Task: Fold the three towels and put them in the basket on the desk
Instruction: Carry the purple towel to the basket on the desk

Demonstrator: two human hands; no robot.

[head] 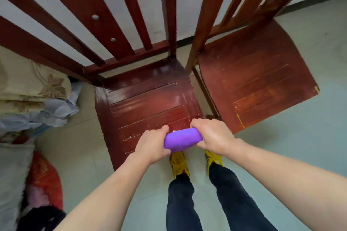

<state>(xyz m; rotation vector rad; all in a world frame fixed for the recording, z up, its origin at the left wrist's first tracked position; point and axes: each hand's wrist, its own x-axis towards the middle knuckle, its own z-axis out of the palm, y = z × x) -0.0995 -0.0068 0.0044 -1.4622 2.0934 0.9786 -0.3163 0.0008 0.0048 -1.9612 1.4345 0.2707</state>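
- Over the six o'clock edge of the dark red wooden chair seat point(148, 99), I hold the folded purple cloth towel point(183, 139)
- My left hand point(152, 145) has its fingers curled round the towel's nine o'clock end, and my right hand point(213, 137) round the three o'clock end
- I'd squeeze evenly so the fold doesn't spring open; no basket in sight

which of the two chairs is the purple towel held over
The glossy dark-red chair on the left; the purple towel is over its seat's front. The duller, scuffed chair stands aside.
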